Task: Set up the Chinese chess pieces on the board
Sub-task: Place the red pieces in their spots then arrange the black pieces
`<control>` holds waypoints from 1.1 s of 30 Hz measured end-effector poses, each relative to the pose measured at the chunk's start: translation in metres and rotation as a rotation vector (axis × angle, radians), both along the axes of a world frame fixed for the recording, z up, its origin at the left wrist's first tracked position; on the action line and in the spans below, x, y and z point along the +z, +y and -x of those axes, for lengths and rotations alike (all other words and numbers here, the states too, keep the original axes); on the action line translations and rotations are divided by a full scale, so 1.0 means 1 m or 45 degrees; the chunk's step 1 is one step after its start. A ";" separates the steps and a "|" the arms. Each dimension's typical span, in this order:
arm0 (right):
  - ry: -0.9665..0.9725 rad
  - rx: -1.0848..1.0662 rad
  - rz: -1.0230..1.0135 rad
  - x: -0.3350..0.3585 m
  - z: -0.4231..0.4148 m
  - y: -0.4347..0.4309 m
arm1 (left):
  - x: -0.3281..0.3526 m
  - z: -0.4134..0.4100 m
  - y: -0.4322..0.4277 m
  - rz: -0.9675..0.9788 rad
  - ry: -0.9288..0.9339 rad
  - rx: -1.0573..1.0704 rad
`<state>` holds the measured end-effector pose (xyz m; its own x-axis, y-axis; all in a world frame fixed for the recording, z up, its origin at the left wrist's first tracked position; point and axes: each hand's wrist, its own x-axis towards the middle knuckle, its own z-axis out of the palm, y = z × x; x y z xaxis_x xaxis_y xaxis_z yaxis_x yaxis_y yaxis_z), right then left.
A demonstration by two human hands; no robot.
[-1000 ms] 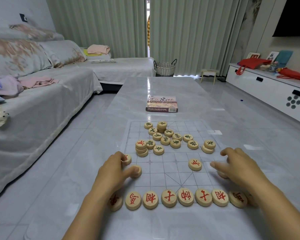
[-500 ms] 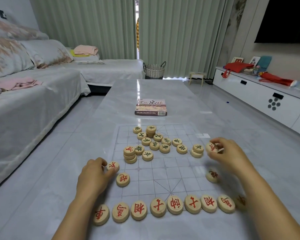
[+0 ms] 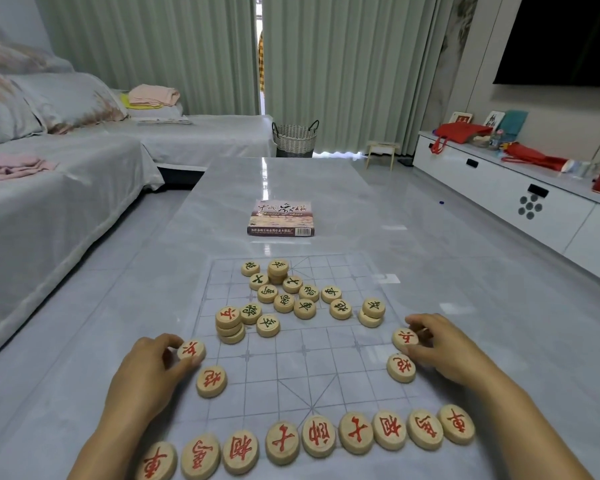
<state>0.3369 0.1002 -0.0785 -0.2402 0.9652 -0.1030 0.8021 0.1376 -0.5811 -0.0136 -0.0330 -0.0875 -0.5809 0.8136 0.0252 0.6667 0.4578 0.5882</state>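
Note:
A clear plastic chess board [image 3: 302,372] lies on the grey table. Several red-lettered wooden pieces form a row [image 3: 319,436] along its near edge. My left hand [image 3: 146,375] pinches a red piece [image 3: 191,349] at the board's left edge, with a red cannon piece [image 3: 211,381] just below it. My right hand [image 3: 440,348] pinches another red piece [image 3: 404,338] at the right edge, above a second red cannon piece [image 3: 400,367]. Green-lettered pieces [image 3: 291,296] lie in a loose heap on the far half, next to a short stack topped by a red piece [image 3: 228,318].
The chess set box [image 3: 280,218] lies further up the table. A grey sofa [image 3: 49,202] runs along the left. A white cabinet [image 3: 520,195] with red bags stands on the right, and a woven basket [image 3: 294,138] sits by the curtains.
My right hand came down from the heap's right side, and its red piece now touches the board's right edge above the cannon. My left hand kept its red piece at the left edge.

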 end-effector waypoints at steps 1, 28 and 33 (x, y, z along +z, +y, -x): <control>-0.017 -0.012 -0.014 0.000 0.000 0.000 | 0.001 0.000 0.000 -0.004 0.001 0.002; -0.047 -0.052 -0.015 -0.001 -0.009 0.004 | 0.008 -0.138 0.081 0.093 -0.040 -0.720; -0.076 0.023 0.057 0.001 -0.011 0.005 | 0.002 -0.141 0.087 0.137 -0.037 -0.703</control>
<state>0.3482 0.1056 -0.0772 -0.2495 0.9549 -0.1609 0.8333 0.1271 -0.5380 0.1274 0.0542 -0.0851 -0.0671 0.9942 -0.0840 0.8087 0.1035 0.5791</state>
